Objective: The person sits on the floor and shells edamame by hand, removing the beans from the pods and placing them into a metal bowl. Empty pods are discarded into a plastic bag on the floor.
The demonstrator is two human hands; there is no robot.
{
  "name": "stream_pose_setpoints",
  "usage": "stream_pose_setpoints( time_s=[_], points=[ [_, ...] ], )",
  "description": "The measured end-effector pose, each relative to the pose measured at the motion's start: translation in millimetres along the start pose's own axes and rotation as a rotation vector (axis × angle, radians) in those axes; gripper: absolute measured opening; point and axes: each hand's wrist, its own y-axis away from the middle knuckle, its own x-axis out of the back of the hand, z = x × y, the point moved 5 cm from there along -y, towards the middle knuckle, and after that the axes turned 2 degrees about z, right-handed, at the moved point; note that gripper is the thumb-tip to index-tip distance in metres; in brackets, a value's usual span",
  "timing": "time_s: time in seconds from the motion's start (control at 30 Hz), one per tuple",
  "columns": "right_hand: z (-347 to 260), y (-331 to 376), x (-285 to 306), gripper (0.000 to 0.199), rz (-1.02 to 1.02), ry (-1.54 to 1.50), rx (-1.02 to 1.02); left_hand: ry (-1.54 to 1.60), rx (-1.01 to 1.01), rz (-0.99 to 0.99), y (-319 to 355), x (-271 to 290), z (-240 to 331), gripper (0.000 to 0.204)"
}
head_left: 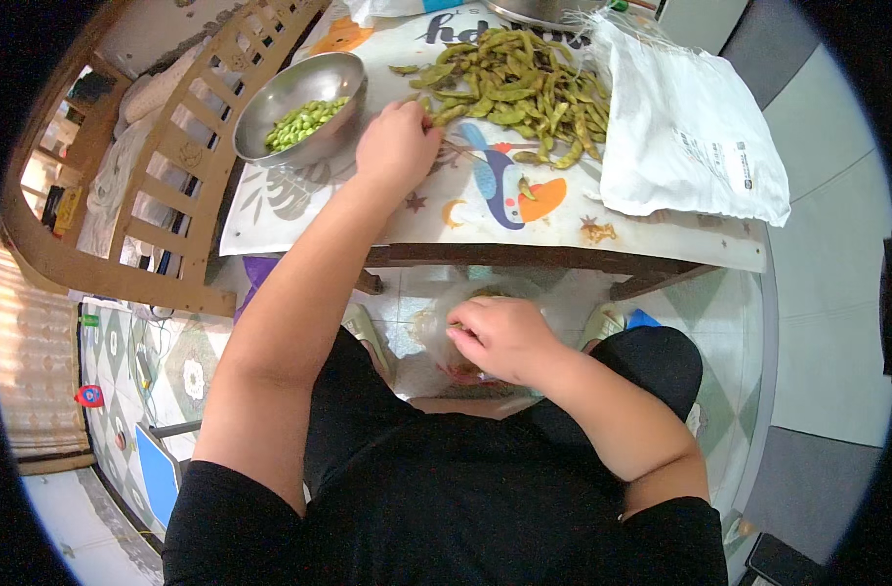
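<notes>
On the table, a heap of green-brown soybean pods is spread out. My left hand reaches to the heap's left edge, its fingers curled around a pod that shows at the fingertips. Just left of it, a steel bowl stands tilted toward me with shelled green beans inside. Below the table's front edge, my right hand hovers over a clear plastic bag on the floor. Its thumb and fingers are pinched together; whatever they hold is hidden.
A white plastic sack lies on the table's right side. The printed tablecloth hangs over a dark wooden table frame. At left stands a slatted wooden bench. Behind the pods is part of a metal pot. My knees flank the plastic bag.
</notes>
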Motion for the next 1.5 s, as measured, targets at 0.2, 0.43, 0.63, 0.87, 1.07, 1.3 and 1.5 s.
stream_pose_setpoints(
  time_s=[0.2, 0.43, 0.63, 0.87, 1.07, 1.3, 1.5],
  points=[
    [0, 5, 18, 0.012, 0.171, 0.015, 0.062, 0.465, 0.109, 0.261, 36, 28, 7, 0.015],
    [-19, 14, 79, 0.031, 0.796, 0.187, 0.183, 0.774, 0.117, 0.162, 122, 30, 24, 0.014],
    [3, -7, 69, 0.034, 0.697, 0.349, 0.132, 0.703, 0.01, 0.22, 125, 12, 25, 0.014],
    [4, -24, 70, 0.02, 0.664, 0.405, 0.042, 0.631, -0.037, 0.081, 121, 17, 28, 0.021],
    [13, -24, 79, 0.015, 0.756, 0.25, -0.095, 0.569, -0.199, 0.046, 117, 25, 27, 0.031],
    [15, -27, 86, 0.016, 0.72, 0.451, -0.026, 0.694, -0.332, 0.226, 119, 35, 21, 0.024],
    [4, -18, 64, 0.011, 0.528, -0.455, 0.019, 1.784, 0.36, -0.31, 133, 12, 19, 0.012]
  ],
)
